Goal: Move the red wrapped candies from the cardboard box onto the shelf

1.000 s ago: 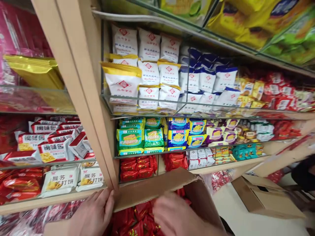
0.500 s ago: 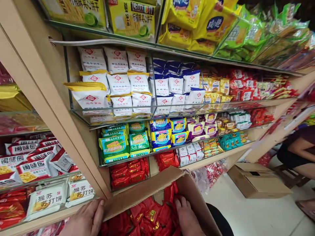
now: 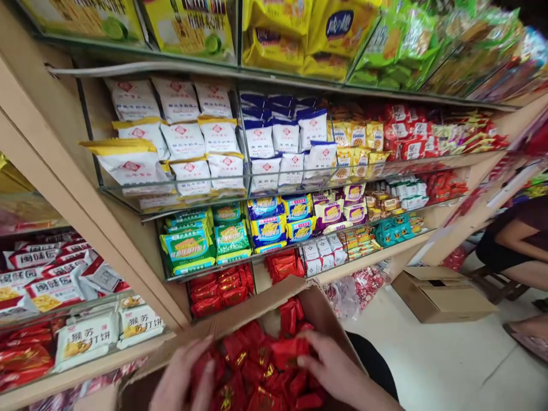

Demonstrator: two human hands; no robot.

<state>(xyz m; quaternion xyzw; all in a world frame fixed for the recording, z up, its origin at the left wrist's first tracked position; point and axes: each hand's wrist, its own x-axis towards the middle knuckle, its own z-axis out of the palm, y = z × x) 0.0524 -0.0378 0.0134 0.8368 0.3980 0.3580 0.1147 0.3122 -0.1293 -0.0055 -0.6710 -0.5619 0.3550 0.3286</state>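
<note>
An open cardboard box [image 3: 252,305] in front of me holds many small red packets [image 3: 240,348] with gold print. Between the thumb and fingers of my right hand [image 3: 329,362] is a red packet [image 3: 287,353], lifted slightly above the pile. My left hand [image 3: 186,371], smeared by motion, hovers at the box's left side over the packets, its thumb apart from the fingers. Just beyond the box, similar red packets [image 3: 222,290] lie stacked in a low shelf compartment. To their right, another compartment holds fewer red packets [image 3: 285,265].
Glass-fronted shelves carry white packets [image 3: 188,142], green biscuit packs [image 3: 188,245] and yellow bags [image 3: 342,28]. A wooden upright [image 3: 85,188] stands at left. On the floor at right are a closed carton [image 3: 445,294], plastic bags [image 3: 342,299] and a seated person [image 3: 522,240].
My left hand has moved from the box's left rim to over the packets inside. My right hand has risen a little and now grips a red packet. The view has shifted slightly.
</note>
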